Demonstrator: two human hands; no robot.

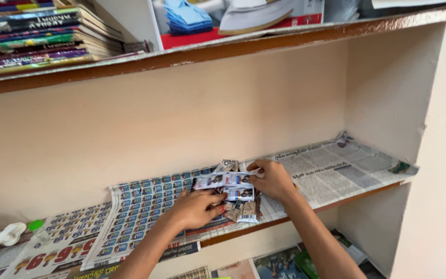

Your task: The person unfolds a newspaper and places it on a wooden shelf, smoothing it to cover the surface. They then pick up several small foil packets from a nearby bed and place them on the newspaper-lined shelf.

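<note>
Newspaper-lined shelf (336, 170); left hand (197, 206), right hand (270, 179) on sachets (231, 187).

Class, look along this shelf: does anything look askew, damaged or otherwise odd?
The newspaper lining lies crooked, its right corner hanging past the shelf edge. The sachets under both hands sit in a loose jumble. The upper shelf's edge looks chipped.

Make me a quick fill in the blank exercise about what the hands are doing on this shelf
1. Both hands rest on a pile of small ____ on the shelf.
2. The shelf is lined with sheets of ____.
3. The stack of books sits on the shelf ____ the hands.
4. The left hand lies ____ on the pile.

Missing words: sachets; newspaper; above; flat
</note>
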